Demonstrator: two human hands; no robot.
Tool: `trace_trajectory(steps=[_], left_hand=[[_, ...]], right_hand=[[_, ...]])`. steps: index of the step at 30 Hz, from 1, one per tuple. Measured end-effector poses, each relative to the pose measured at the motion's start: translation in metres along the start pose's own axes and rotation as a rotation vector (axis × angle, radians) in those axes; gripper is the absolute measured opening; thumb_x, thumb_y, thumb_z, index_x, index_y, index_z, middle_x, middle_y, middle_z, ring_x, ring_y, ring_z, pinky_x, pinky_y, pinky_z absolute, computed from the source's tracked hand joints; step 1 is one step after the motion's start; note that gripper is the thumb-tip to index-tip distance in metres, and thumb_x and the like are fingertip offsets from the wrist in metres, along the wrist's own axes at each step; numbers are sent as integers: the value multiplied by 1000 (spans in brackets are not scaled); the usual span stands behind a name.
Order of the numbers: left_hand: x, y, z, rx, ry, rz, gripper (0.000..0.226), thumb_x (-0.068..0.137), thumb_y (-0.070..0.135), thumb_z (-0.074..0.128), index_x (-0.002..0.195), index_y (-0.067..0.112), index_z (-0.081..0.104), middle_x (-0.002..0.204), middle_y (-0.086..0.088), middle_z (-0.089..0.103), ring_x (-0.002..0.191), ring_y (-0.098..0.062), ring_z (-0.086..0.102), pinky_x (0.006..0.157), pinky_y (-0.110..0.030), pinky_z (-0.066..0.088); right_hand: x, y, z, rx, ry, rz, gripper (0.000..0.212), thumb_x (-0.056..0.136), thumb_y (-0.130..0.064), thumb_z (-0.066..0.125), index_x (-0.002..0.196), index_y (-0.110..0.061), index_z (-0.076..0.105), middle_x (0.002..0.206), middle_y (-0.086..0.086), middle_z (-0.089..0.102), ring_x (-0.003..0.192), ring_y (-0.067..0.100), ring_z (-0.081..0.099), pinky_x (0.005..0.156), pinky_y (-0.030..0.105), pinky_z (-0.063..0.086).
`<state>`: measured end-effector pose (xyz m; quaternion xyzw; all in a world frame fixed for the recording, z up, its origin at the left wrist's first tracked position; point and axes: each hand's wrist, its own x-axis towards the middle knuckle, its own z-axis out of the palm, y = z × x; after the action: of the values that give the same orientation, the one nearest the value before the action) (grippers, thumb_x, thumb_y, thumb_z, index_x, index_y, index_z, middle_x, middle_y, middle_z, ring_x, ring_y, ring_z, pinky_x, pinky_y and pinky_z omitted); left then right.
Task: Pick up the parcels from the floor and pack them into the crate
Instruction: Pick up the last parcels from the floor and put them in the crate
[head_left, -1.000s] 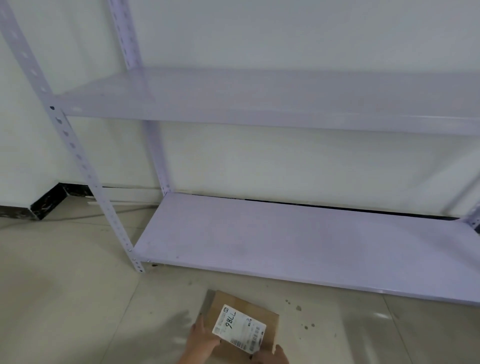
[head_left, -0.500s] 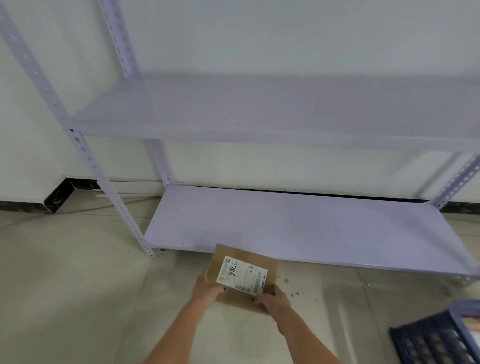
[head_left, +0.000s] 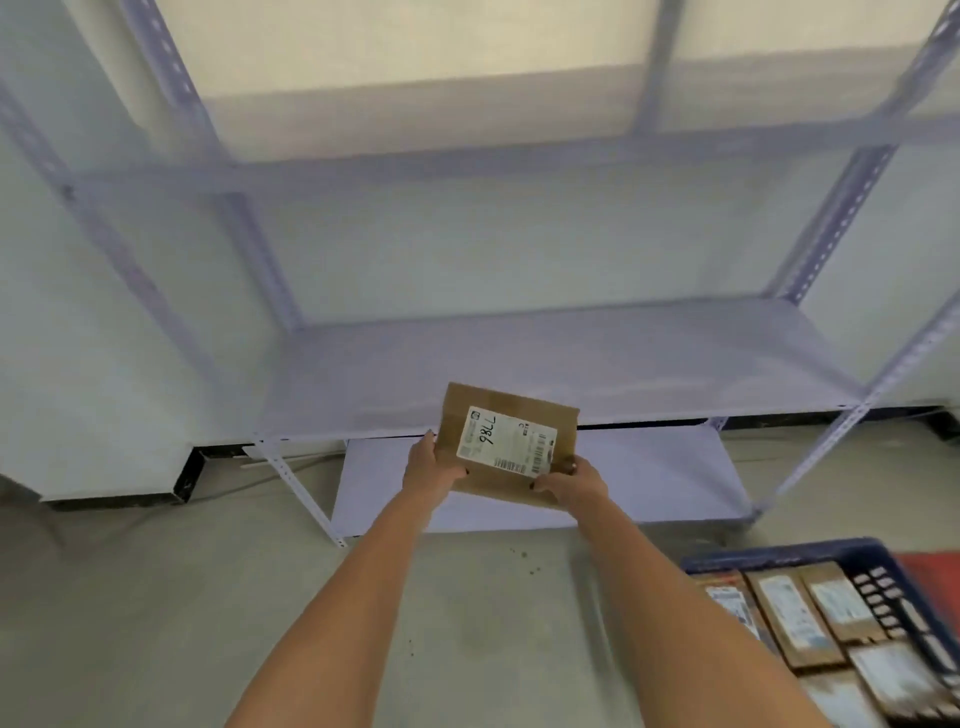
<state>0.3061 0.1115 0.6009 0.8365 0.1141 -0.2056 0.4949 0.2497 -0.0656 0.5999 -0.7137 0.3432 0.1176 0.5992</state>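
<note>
A flat brown cardboard parcel (head_left: 563, 415) with a white shipping label is held up in front of me, level with the middle shelf. My left hand (head_left: 429, 465) grips its left edge and my right hand (head_left: 574, 486) grips its lower right corner. A dark blue plastic crate (head_left: 789, 553) stands on the floor at the lower right. Several labelled brown parcels (head_left: 800, 618) stand side by side inside it.
A pale lilac metal shelving rack (head_left: 519, 364) stands against the white wall straight ahead, with its posts at left and right. The beige floor (head_left: 156, 597) spreads to the left. Something red (head_left: 935, 571) lies beyond the crate at the right edge.
Both hands have lifted the parcel off the floor up to shelf height. My view has risen and swung right, bringing the crate and its parcels into sight.
</note>
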Motion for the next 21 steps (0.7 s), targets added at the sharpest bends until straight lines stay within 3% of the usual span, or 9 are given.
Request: trace_trajectory(steps=[4, 9, 17, 21], left_hand=[[-75, 91, 4, -4, -36, 55, 68, 83, 11, 63, 143, 8, 31, 143, -6, 24, 130, -27, 38, 104, -34, 35], [-171, 168, 65, 6, -47, 145, 39, 85, 5, 54, 124, 9, 49, 123, -8, 26, 97, -22, 42, 88, -25, 35], [-304, 237, 213, 72, -81, 273, 43, 84, -2, 45, 125, 9, 50, 131, -13, 26, 97, -23, 41, 97, -24, 36], [-334, 250, 268, 53, -92, 243, 44, 84, -1, 46, 127, 8, 46, 132, -14, 25, 114, -29, 46, 101, -29, 39]], right_hand=[[-69, -58, -82, 73, 53, -60, 66, 76, -2, 68, 137, -7, 41, 128, 9, 56, 117, 26, 54, 93, 31, 46], [-140, -64, -201, 110, 75, -121, 56, 77, 0, 64, 130, -7, 47, 127, 8, 58, 117, 25, 54, 84, 31, 45], [-223, -6, -395, 113, 138, -128, 54, 72, -5, 69, 124, -8, 53, 125, 8, 59, 113, 24, 54, 88, 36, 46], [-229, 11, -455, 78, 156, -119, 55, 75, -4, 68, 127, -7, 51, 125, 8, 57, 109, 23, 52, 86, 34, 43]])
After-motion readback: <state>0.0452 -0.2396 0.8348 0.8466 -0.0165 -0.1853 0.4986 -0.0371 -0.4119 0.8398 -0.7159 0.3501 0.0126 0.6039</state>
